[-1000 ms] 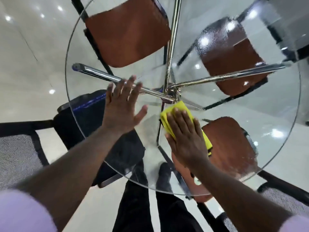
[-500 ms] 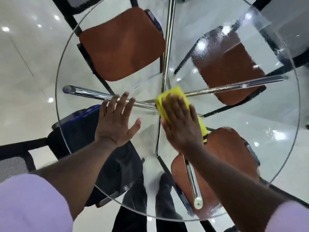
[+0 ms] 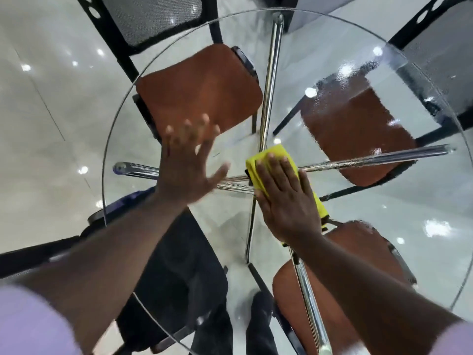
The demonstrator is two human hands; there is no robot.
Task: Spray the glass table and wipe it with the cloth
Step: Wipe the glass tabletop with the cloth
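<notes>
Right hand (image 3: pixel 286 198) flat, palm down, fingers extended, pressing yellow cloth (image 3: pixel 275 160) onto round glass table (image 3: pixel 422 226) near centre, above crossing of chrome legs (image 3: pixel 371 160). Cloth pinned under palm, not gripped by closed fingers. Left hand (image 3: pixel 186 165) open, fingers spread wide, empty, motion-blurred; contact with glass cannot be determined. Wet film on far right glass over brown chair seat (image 3: pixel 358 129). Spray bottle out of view.

Both forearms are bare, with short lilac sleeves (image 3: pixel 30 321) showing at the lower corners. The left hand (image 3: pixel 186 170) and right hand (image 3: pixel 286 201) wear nothing. Black trousers (image 3: pixel 215 331) and dark shoes (image 3: pixel 261 303) show through the glass.
</notes>
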